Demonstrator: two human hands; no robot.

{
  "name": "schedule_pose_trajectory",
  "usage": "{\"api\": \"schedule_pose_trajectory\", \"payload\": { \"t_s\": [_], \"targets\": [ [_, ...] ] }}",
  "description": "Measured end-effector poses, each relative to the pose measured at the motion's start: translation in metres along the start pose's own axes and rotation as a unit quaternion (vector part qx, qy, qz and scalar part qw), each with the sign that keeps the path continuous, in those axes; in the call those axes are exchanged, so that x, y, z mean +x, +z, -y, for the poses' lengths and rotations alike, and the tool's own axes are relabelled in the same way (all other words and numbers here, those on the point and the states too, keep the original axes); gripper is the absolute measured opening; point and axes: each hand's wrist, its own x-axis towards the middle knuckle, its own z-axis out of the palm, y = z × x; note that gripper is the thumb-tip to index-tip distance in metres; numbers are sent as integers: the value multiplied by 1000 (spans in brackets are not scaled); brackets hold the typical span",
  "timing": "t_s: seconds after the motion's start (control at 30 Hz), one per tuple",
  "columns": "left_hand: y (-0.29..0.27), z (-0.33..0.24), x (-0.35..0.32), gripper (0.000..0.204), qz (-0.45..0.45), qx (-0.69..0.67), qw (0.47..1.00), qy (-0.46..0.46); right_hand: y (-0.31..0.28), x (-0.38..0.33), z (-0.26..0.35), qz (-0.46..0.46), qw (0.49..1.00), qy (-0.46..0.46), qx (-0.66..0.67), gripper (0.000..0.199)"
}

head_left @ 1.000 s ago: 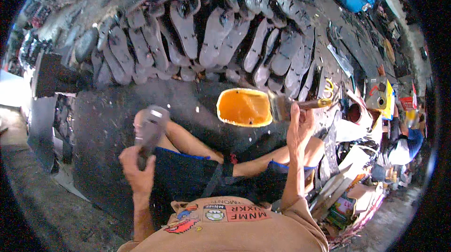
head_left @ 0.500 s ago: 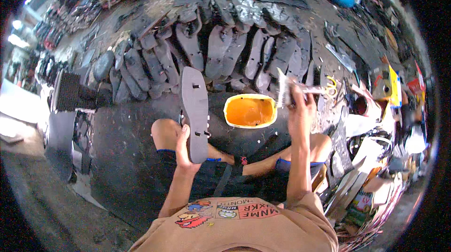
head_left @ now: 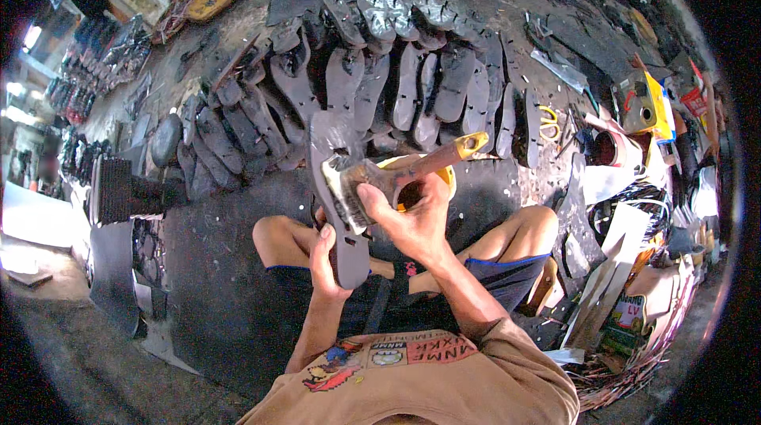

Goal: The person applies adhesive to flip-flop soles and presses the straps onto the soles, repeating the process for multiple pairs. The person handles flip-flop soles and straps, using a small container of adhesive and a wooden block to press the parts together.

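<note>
My left hand (head_left: 323,265) grips a grey sandal sole (head_left: 351,262) by its lower side, thumb along the edge. The sole stands lengthwise in front of me, with small dark strap ends poking through it. Across its middle lies a wide brush (head_left: 444,155) with a wooden handle, its pale and dark bristles pressed on the surface. My right hand (head_left: 416,223) is closed around the brush near its head, the handle pointing up and right. Above the bristles the sole looks shiny and wet. Behind my right hand, a yellow tub (head_left: 394,162) is mostly hidden.
Rows of dark soles (head_left: 345,92) lie beyond the black work mat (head_left: 230,266). Yellow-handled scissors (head_left: 548,122) rest at the right, near a yellow box (head_left: 656,104). Strips and scraps crowd the right side. A dark ridged block (head_left: 111,191) stands at the left.
My right hand has brought the brush left from beside the tub onto the sole. The sole's upper part has turned shiny. My left hand keeps its hold.
</note>
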Motion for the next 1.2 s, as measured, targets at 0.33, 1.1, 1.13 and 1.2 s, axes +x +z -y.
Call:
{"api": "schedule_pose_trajectory", "payload": {
  "t_s": [0.33,1.1,1.13,1.2],
  "targets": [
    [17,-20,28,56,177,-43,977,110,0,-18,14,-77,985,110,109,29],
    [24,-22,45,55,51,-68,995,55,-10,20,-8,-100,986,47,-124,31],
    [12,-19,50,54,68,-61,994,54,-16,21,-22,-140,983,60,-107,31],
    [9,-15,50,61,59,-12,991,116,-5,-7,8,-122,986,108,-32,30]
  ]
}}
